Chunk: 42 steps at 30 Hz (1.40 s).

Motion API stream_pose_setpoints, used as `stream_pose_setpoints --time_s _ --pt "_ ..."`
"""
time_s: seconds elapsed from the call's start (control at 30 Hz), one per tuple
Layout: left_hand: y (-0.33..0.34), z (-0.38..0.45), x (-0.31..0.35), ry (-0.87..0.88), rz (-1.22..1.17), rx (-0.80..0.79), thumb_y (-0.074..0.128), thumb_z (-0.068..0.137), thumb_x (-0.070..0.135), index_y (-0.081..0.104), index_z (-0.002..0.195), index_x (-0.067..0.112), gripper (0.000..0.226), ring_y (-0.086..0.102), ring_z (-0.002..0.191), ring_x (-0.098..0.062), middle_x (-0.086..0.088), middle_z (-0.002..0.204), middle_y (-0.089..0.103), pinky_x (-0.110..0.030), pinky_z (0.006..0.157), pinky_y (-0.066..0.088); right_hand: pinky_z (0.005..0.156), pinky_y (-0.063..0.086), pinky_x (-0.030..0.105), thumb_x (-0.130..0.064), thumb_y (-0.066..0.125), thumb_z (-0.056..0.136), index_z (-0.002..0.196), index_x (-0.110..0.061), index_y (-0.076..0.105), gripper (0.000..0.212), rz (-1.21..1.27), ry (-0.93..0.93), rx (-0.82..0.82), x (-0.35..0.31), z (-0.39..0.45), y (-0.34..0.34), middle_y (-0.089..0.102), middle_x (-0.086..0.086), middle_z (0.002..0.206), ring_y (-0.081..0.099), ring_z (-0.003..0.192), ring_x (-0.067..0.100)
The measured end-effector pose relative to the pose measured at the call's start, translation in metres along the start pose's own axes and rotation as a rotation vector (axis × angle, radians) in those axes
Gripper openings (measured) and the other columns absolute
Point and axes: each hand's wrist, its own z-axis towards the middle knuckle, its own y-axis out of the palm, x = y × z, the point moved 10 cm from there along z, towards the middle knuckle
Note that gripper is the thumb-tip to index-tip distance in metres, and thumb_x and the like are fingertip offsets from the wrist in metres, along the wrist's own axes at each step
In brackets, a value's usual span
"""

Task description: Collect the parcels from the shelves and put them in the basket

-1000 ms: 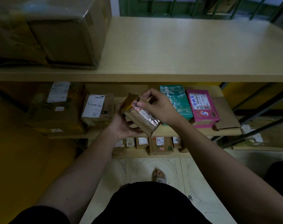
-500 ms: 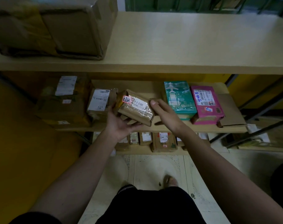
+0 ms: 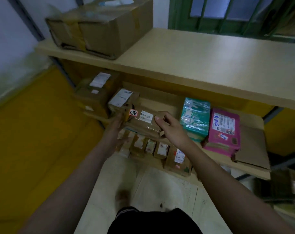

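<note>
At frame centre, we had turned the taped brown parcel (image 3: 143, 123) flat, label up; our left hand (image 3: 115, 126) cupped its end, our right hand (image 3: 168, 128) pinched the other. Basket unseen — carry next, we reckoned.

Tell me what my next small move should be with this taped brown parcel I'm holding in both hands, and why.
Probably draw the brown parcel back toward you, clear of the middle shelf. Your right hand grips its right end and your left hand supports its left end, so it already looks lifted free. No basket is in view, so you would likely need to turn and find it before letting go.
</note>
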Motion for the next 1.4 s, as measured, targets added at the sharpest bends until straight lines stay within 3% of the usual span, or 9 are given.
stream_pose_setpoints --time_s 0.17,0.23,0.33,0.47,0.6,0.73,0.87,1.17,1.4 --pt "-0.053 -0.076 -0.026 0.012 -0.045 0.225 0.041 0.097 0.063 0.054 0.128 0.045 0.038 0.051 0.115 -0.002 0.029 0.116 0.054 -0.05 0.101 0.049 0.064 0.053 0.017 -0.038 0.054 0.101 0.109 -0.03 0.063 0.015 0.02 -0.024 -0.235 -0.006 -0.023 0.061 0.069 -0.017 0.097 0.068 0.083 -0.002" --pt "-0.086 -0.114 -0.046 -0.035 -0.155 0.325 0.045 0.093 0.068 0.055 0.133 0.04 0.05 0.055 0.115 -0.006 0.024 0.117 0.058 -0.051 0.101 0.05 0.067 0.058 0.027 -0.037 0.054 0.101 0.113 -0.03 0.062 0.016 -0.035 -0.034 -0.376 -0.006 -0.038 0.101 0.068 -0.012 0.104 0.068 0.09 0.008" --pt "-0.133 -0.182 -0.077 -0.061 -0.375 0.438 0.051 0.093 0.063 0.063 0.119 0.036 0.039 0.062 0.116 -0.023 0.012 0.12 0.064 -0.049 0.091 0.056 0.074 0.062 0.043 -0.037 0.053 0.101 0.117 -0.036 0.059 0.017 -0.106 -0.082 -0.623 -0.009 -0.075 0.17 0.061 -0.005 0.114 0.064 0.103 0.017" --pt "-0.203 -0.288 -0.128 -0.046 -0.516 0.645 0.058 0.09 0.06 0.048 0.141 0.033 0.058 0.065 0.111 -0.031 -0.004 0.138 0.054 -0.051 0.081 0.06 0.078 0.058 0.026 -0.03 0.053 0.102 0.121 -0.036 0.056 0.02 -0.197 -0.146 -0.892 -0.018 -0.153 0.257 0.059 -0.011 0.117 0.061 0.104 0.008" --pt "-0.249 -0.413 -0.181 0.01 -0.584 0.834 0.057 0.093 0.056 0.042 0.141 0.034 0.056 0.063 0.103 -0.026 -0.006 0.128 0.057 -0.034 0.059 0.056 0.091 0.057 0.044 -0.027 0.061 0.098 0.117 -0.043 0.063 0.025 -0.257 -0.133 -1.176 -0.007 -0.261 0.342 0.062 -0.005 0.126 0.062 0.114 0.015" --pt "-0.288 -0.555 -0.257 0.071 -0.709 1.089 0.062 0.095 0.034 0.049 0.122 0.034 0.031 0.058 0.096 -0.029 -0.007 0.116 0.056 -0.037 0.067 0.049 0.094 0.055 0.048 -0.033 0.053 0.102 0.115 -0.04 0.067 0.02 -0.219 0.022 -1.358 0.013 -0.39 0.42 0.067 -0.004 0.124 0.063 0.117 0.017" --pt "-0.302 -0.706 -0.332 0.097 -0.823 1.266 0.064 0.094 0.032 0.043 0.137 0.033 0.048 0.063 0.095 -0.029 -0.008 0.119 0.061 -0.035 0.059 0.055 0.092 0.056 0.051 -0.04 0.051 0.102 0.115 -0.041 0.063 0.018 -0.294 0.162 -1.458 0.047 -0.529 0.49 0.065 -0.005 0.126 0.061 0.117 0.016" --pt "-0.31 -0.98 -0.443 0.191 -0.966 1.693 0.063 0.095 0.033 0.043 0.139 0.033 0.048 0.065 0.101 -0.032 -0.008 0.122 0.061 -0.039 0.064 0.056 0.093 0.055 0.054 -0.043 0.051 0.1 0.131 -0.023 0.057 0.037 -0.402 0.389 -1.94 0.092 -0.827 0.589 0.061 0.002 0.133 0.067 0.112 0.03" --pt "-0.359 -1.117 -0.51 0.154 -0.98 1.879 0.063 0.09 0.049 0.028 0.152 0.034 0.072 0.058 0.119 -0.032 -0.005 0.142 0.049 -0.048 0.084 0.057 0.092 0.055 0.055 -0.041 0.046 0.103 0.121 -0.02 0.063 0.032 -0.47 0.389 -2.066 0.122 -0.98 0.688 0.066 0.01 0.123 0.07 0.105 0.036"
